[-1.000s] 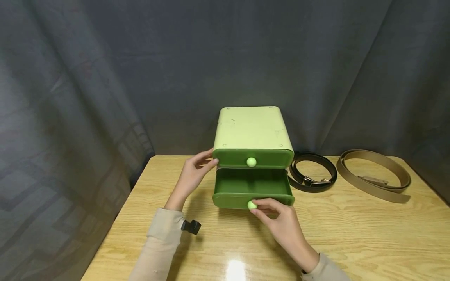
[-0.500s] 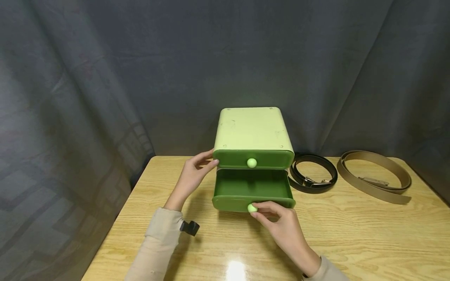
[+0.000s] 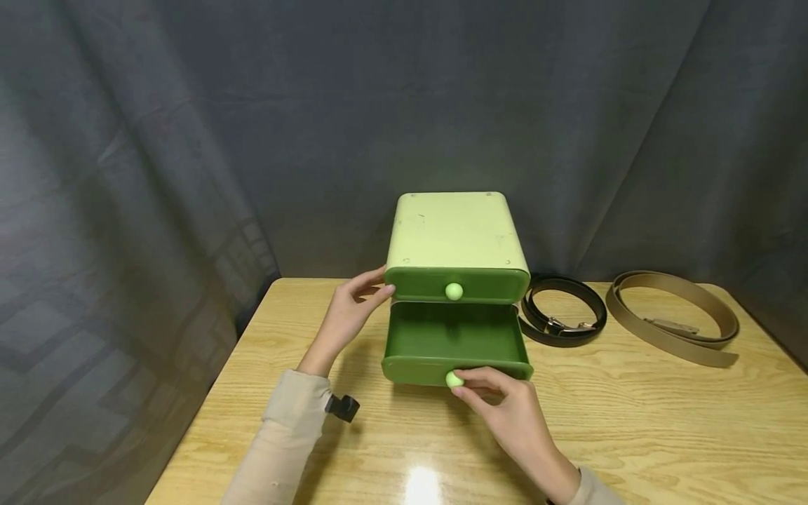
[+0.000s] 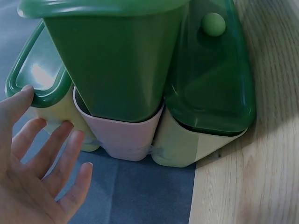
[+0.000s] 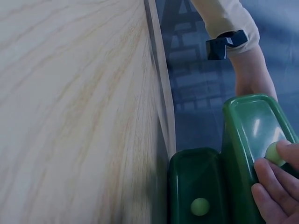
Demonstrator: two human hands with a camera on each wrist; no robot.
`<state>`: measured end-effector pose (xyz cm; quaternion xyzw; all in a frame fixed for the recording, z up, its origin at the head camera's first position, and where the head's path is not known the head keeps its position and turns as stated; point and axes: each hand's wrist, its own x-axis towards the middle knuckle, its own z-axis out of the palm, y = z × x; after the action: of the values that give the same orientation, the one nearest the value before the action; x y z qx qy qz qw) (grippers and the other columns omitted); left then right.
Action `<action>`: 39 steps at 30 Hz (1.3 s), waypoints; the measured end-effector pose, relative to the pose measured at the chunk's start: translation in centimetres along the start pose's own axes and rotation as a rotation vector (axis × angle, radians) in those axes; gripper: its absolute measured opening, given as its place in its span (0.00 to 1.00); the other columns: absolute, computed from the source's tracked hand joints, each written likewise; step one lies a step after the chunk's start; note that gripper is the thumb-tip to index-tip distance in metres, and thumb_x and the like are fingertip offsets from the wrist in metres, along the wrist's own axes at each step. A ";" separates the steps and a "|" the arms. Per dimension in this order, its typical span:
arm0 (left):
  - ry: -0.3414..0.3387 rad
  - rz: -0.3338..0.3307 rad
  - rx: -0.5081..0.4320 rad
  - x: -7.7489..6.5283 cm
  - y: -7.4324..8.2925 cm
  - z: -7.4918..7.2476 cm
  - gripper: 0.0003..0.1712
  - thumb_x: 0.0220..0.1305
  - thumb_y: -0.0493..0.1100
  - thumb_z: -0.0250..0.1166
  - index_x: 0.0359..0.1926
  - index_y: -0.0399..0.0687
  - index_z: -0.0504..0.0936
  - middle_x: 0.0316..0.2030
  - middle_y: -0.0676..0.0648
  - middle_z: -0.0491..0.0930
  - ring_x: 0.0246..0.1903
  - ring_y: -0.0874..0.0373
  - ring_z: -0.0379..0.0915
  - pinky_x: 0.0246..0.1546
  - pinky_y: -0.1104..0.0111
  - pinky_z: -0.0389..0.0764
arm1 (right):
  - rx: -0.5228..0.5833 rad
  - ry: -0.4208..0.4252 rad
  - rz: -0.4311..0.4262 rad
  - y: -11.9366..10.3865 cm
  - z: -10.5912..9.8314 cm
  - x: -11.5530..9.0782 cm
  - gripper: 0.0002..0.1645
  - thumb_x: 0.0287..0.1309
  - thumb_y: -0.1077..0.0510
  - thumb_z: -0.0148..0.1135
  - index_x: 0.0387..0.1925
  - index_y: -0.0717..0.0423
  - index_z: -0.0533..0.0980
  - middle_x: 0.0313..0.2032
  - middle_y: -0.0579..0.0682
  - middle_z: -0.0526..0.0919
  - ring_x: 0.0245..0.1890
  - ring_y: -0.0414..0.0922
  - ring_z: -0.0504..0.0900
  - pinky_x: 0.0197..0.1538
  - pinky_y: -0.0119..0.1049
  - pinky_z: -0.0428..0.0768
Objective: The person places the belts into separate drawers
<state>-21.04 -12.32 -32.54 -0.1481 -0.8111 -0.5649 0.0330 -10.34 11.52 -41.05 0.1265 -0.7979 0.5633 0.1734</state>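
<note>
A small drawer cabinet (image 3: 457, 228), pale green on top, stands at the table's back, its middle drawer (image 3: 451, 333) pulled out with a bare green inside. My right hand (image 3: 514, 410) pinches that drawer's round light-green knob (image 3: 454, 379) between thumb and fingers. At the cabinet's left side is my left hand (image 3: 353, 305), thumb on the front corner of the pushed-in top drawer (image 3: 416, 285), fingers spread fairly straight along the side. Below, the bottom drawer (image 4: 210, 79) is in in the left wrist view; from the head it is hidden by the middle one.
Right of the cabinet lies a coiled black belt (image 3: 590, 298) with a metal buckle. A coiled tan belt (image 3: 682, 344) lies farther right on the wooden table (image 3: 663, 428). A dark grey curtain (image 3: 328, 140) hangs behind and to the left.
The middle drawer has slid a little farther out toward me, my right hand moving with its knob. My left hand has stayed at the cabinet's side.
</note>
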 end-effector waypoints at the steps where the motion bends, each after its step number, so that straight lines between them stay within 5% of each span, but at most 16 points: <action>1: 0.000 -0.003 -0.001 0.0 0.0 0.0 0.26 0.69 0.43 0.65 0.66 0.42 0.75 0.56 0.39 0.79 0.54 0.46 0.75 0.55 0.54 0.75 | 0.003 -0.002 0.007 0.0 0.0 -0.1 0.15 0.47 0.66 0.76 0.38 0.50 0.87 0.35 0.41 0.89 0.33 0.37 0.86 0.38 0.33 0.84; 5: 0.000 -0.006 -0.001 0.0 -0.2 0.1 0.26 0.69 0.43 0.65 0.65 0.43 0.75 0.56 0.39 0.79 0.53 0.45 0.76 0.54 0.54 0.76 | 0.005 -0.008 0.022 -0.2 -0.1 -0.3 0.14 0.48 0.66 0.76 0.38 0.49 0.87 0.35 0.41 0.89 0.34 0.37 0.86 0.39 0.32 0.84; 12: 0.015 0.032 0.005 1.4 -3.9 0.3 0.27 0.67 0.51 0.66 0.65 0.53 0.77 0.55 0.45 0.80 0.51 0.51 0.77 0.52 0.54 0.77 | -0.005 -0.007 0.019 -0.4 -0.1 -0.8 0.15 0.47 0.66 0.76 0.38 0.49 0.87 0.35 0.40 0.89 0.34 0.36 0.86 0.39 0.32 0.83; 14: 0.017 0.035 0.007 1.3 -3.9 0.2 0.27 0.67 0.52 0.67 0.65 0.54 0.77 0.54 0.46 0.81 0.50 0.52 0.77 0.52 0.54 0.77 | -0.007 -0.008 0.010 -0.3 -0.1 -0.9 0.15 0.47 0.66 0.76 0.38 0.49 0.87 0.35 0.40 0.89 0.33 0.36 0.86 0.39 0.31 0.83; 24: 0.011 0.006 0.007 1.3 -3.5 0.2 0.27 0.69 0.46 0.65 0.67 0.49 0.75 0.57 0.41 0.79 0.53 0.48 0.76 0.54 0.53 0.75 | -0.009 -0.012 -0.006 -0.1 0.1 -1.5 0.14 0.47 0.67 0.76 0.37 0.50 0.88 0.35 0.40 0.89 0.35 0.37 0.86 0.37 0.32 0.84; 32: -0.003 0.005 0.033 -0.1 -0.1 0.0 0.26 0.70 0.42 0.63 0.67 0.41 0.74 0.57 0.38 0.78 0.54 0.45 0.75 0.54 0.53 0.76 | -0.026 -0.007 -0.022 0.0 0.2 -1.8 0.14 0.45 0.69 0.76 0.35 0.50 0.88 0.35 0.40 0.89 0.35 0.36 0.86 0.38 0.29 0.83; 39: -0.001 0.002 0.030 -0.2 0.1 0.0 0.26 0.70 0.43 0.63 0.67 0.42 0.74 0.56 0.39 0.79 0.54 0.46 0.75 0.55 0.54 0.75 | -0.025 -0.002 -0.051 0.1 0.1 -2.1 0.14 0.46 0.69 0.76 0.35 0.52 0.88 0.35 0.41 0.89 0.36 0.36 0.86 0.39 0.28 0.82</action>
<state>-20.80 -12.36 -32.45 -0.1486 -0.8193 -0.5526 0.0352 -8.49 11.48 -42.06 0.1452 -0.8015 0.5486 0.1885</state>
